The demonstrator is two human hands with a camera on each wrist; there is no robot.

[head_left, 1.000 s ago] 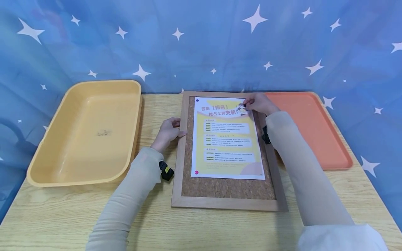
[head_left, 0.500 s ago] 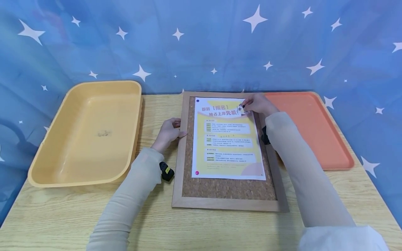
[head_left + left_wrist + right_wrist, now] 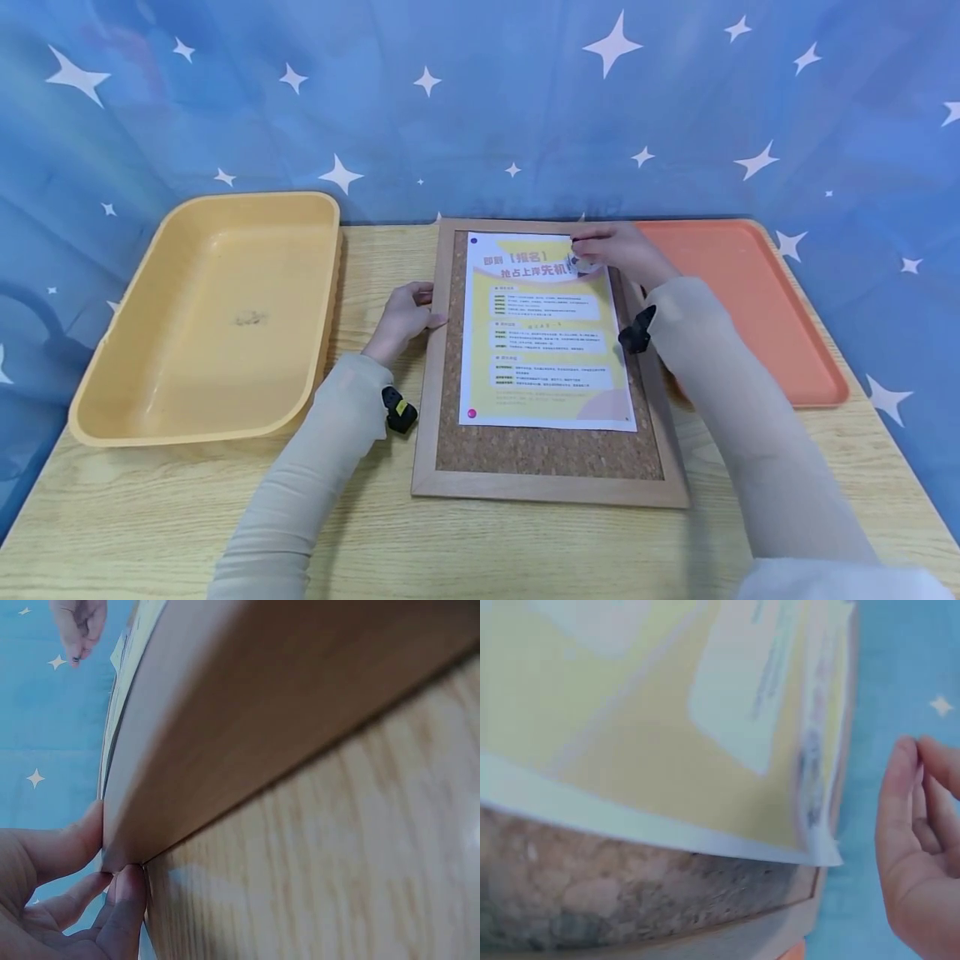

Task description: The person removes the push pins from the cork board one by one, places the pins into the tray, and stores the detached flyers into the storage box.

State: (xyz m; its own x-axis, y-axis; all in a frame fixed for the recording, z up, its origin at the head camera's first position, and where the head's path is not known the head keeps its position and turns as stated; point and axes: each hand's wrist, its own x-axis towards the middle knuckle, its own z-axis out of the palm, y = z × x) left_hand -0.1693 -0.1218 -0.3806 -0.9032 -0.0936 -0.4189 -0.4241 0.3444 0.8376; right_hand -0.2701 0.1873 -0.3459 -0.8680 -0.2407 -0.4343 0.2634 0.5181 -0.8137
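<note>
flimsy-looking paper (image 3: 547, 333) is best edge-held. the frame (image 3: 550, 488) is pinched at nine o'clock by the left grip (image 3: 403, 315), a dark pin (image 3: 76, 661) by the right grip (image 3: 618, 250).

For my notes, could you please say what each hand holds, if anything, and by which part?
Left hand: the rectangular brown cork board, by its wooden frame's left edge. Right hand: seemingly a tiny dark object; its gripped part is hidden.

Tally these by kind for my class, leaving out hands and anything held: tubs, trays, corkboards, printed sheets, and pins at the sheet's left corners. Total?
Yellow tub: 1
Orange tray: 1
Corkboard: 1
Printed sheet: 1
Left-corner pins (pink pin, dark pin): 2
Total: 6
</note>
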